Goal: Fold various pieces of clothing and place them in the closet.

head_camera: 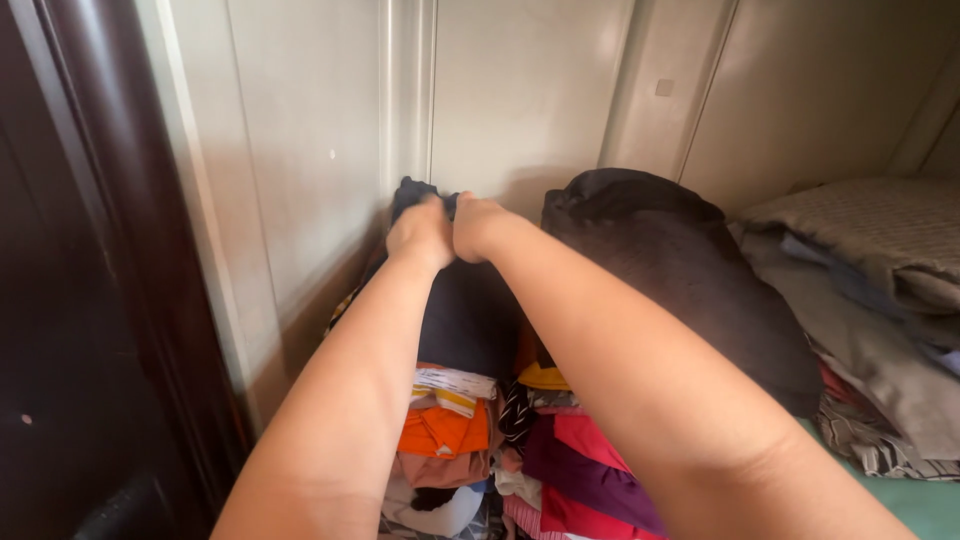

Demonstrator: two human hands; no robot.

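Both my arms reach forward over a heap of clothes. My left hand [420, 232] and my right hand [478, 224] are side by side, each closed on the top edge of a dark navy garment [465, 315] that hangs down over the pile against the pale wall. Under it lie an orange folded piece [442, 430], a white striped piece [452, 383], and pink and purple fabric [585, 470].
A large dark brown bundle [680, 270] sits right of my hands. Grey and beige bedding [870, 250] is stacked at the far right on a green surface [925, 505]. A dark wooden door frame [90, 300] stands at the left. Pale panelled walls [520, 90] close the back.
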